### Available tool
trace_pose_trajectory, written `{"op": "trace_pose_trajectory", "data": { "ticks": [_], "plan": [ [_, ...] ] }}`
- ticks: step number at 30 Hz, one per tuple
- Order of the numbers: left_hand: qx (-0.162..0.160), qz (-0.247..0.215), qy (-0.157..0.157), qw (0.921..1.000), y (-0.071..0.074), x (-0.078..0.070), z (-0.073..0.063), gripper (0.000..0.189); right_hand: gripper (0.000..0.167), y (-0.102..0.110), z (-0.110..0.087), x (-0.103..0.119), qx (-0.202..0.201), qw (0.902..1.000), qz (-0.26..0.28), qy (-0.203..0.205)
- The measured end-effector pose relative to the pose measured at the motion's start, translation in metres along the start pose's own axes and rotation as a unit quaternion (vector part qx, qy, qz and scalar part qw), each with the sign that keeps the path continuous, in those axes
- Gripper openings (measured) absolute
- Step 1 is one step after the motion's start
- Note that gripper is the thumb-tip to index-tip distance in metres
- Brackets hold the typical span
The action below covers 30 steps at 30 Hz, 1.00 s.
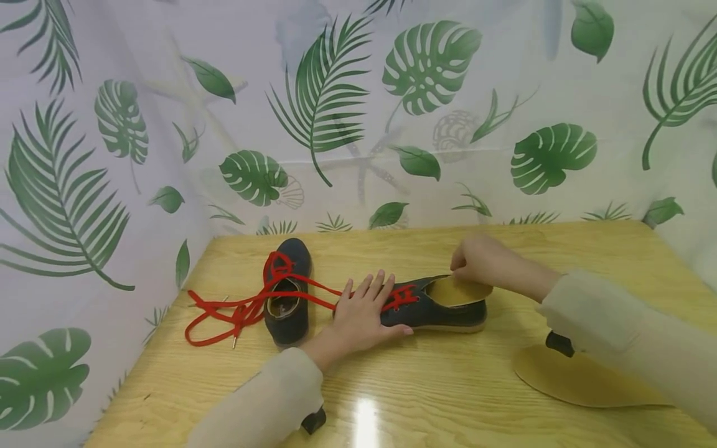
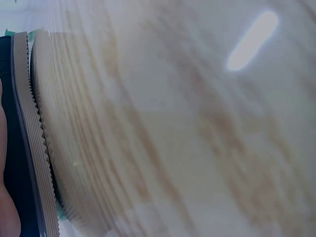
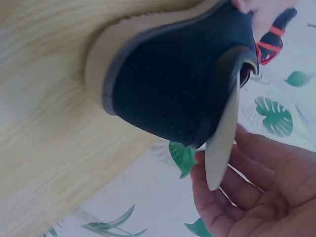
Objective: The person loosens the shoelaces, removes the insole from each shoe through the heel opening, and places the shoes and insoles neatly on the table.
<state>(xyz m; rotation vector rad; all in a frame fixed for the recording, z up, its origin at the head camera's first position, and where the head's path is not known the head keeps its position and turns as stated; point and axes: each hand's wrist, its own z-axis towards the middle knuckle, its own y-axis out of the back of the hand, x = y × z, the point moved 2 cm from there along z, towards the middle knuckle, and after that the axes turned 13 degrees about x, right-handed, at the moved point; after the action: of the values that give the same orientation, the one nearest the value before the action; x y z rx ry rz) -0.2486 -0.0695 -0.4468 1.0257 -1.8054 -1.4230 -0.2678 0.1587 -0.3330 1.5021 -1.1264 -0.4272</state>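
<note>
A dark navy shoe (image 1: 431, 316) with red laces lies on the table, its toe to the left. My left hand (image 1: 363, 318) rests flat over its toe and front, fingers spread. At the heel end, my right hand (image 1: 476, 264) pinches the heel of a tan insole (image 1: 456, 291), whose front part reaches down into the shoe's opening. In the right wrist view, the insole's pale heel edge (image 3: 222, 148) sticks out over the shoe's heel (image 3: 158, 89), between thumb and fingers. The left wrist view catches only the shoe's ridged sole (image 2: 34, 133) and part of the hand.
A second navy shoe (image 1: 288, 326) stands to the left, toe pointing away. Long red laces (image 1: 241, 314) trail over it and onto the table (image 1: 414, 386). Another tan insole (image 1: 582, 379) lies at the right, partly under my right forearm. A leaf-patterned cloth (image 1: 347, 205) hangs behind.
</note>
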Motion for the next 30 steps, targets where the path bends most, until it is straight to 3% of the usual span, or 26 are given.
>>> {"op": "trace_pose_trajectory", "data": {
  "ticks": [4, 8, 10, 13, 15, 19, 23, 26, 30],
  "plan": [
    [0.002, 0.002, 0.004, 1.0, -0.001, 0.0, -0.001, 0.099, 0.01, -0.007, -0.011, 0.006, -0.035, 0.9969, -0.048, 0.052],
    [-0.002, -0.001, 0.005, 1.0, -0.002, 0.001, -0.001, 0.099, 0.004, -0.013, -0.024, 0.004, -0.083, 0.9817, -0.083, 0.15],
    [-0.005, -0.002, 0.004, 1.0, -0.002, 0.001, -0.001, 0.099, 0.003, -0.016, -0.03, 0.0, -0.106, 0.9672, -0.106, 0.205],
    [-0.009, -0.003, 0.001, 1.0, -0.002, 0.0, 0.0, 0.099, 0.026, -0.019, -0.039, -0.007, -0.147, 0.9337, -0.16, 0.284],
    [-0.008, -0.003, 0.001, 1.0, -0.001, 0.0, 0.0, 0.099, 0.035, -0.021, -0.044, -0.011, -0.161, 0.913, -0.202, 0.316],
    [-0.011, 0.002, 0.001, 0.9999, -0.002, 0.0, 0.001, 0.099, 0.042, -0.024, -0.051, -0.017, -0.147, 0.8897, -0.296, 0.314],
    [-0.015, 0.005, -0.005, 0.9999, -0.002, 0.0, 0.001, 0.099, 0.04, -0.027, -0.057, -0.021, -0.123, 0.8798, -0.368, 0.275],
    [-0.015, 0.003, -0.012, 0.9998, -0.002, 0.001, 0.001, 0.099, 0.043, -0.029, -0.057, -0.024, -0.132, 0.8755, -0.376, 0.273],
    [-0.01, -0.006, -0.016, 0.9998, -0.001, 0.001, -0.001, 0.105, 0.046, -0.031, -0.058, -0.028, -0.177, 0.8609, -0.364, 0.308]
  ]
}}
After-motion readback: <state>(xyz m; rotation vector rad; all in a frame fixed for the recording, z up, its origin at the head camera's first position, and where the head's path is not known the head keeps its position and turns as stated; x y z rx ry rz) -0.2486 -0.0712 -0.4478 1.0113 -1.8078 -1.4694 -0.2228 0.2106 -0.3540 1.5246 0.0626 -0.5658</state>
